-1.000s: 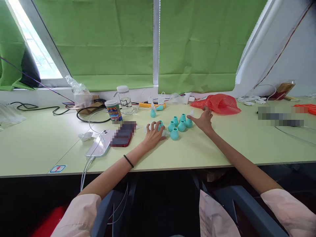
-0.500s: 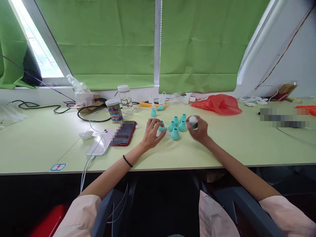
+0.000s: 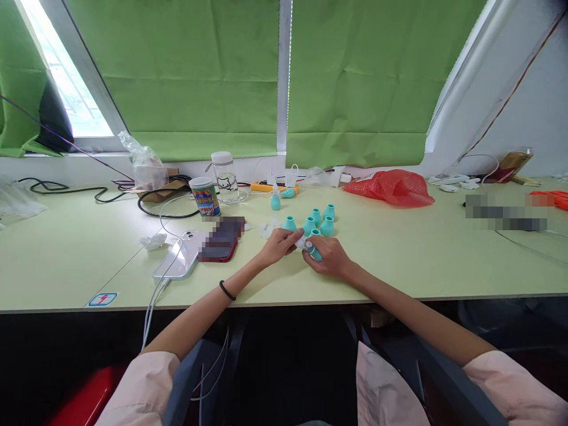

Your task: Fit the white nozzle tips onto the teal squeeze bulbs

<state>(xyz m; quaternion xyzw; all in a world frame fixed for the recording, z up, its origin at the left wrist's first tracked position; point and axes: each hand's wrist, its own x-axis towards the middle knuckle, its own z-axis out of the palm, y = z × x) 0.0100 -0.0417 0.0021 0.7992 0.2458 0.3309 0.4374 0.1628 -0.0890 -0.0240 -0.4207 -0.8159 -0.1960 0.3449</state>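
Note:
My right hand (image 3: 331,255) is closed around a teal bulb (image 3: 315,254), whose white collar points toward my left hand. My left hand (image 3: 280,245) pinches a small whitish translucent piece (image 3: 300,242) right beside that collar; whether the two parts touch I cannot tell. Just behind my fingers stand several open-necked teal bulbs (image 3: 327,226), one of them partly covered by my right hand. Loose clear plastic pieces (image 3: 268,229) lie behind my left hand. Farther back, a teal bulb with a clear pointed nozzle (image 3: 276,201) stands upright.
Left of my hands lie a red-edged phone (image 3: 224,239) and a white phone (image 3: 181,255) with cables. Behind them are a patterned tub (image 3: 205,198) and a clear bottle (image 3: 226,180). A red plastic bag (image 3: 393,188) lies at the back right, near an orange power strip (image 3: 262,187).
My right hand has come left and toward me, bringing the bulb to my left hand. My left hand has left the standing bulb and now pinches the whitish piece.

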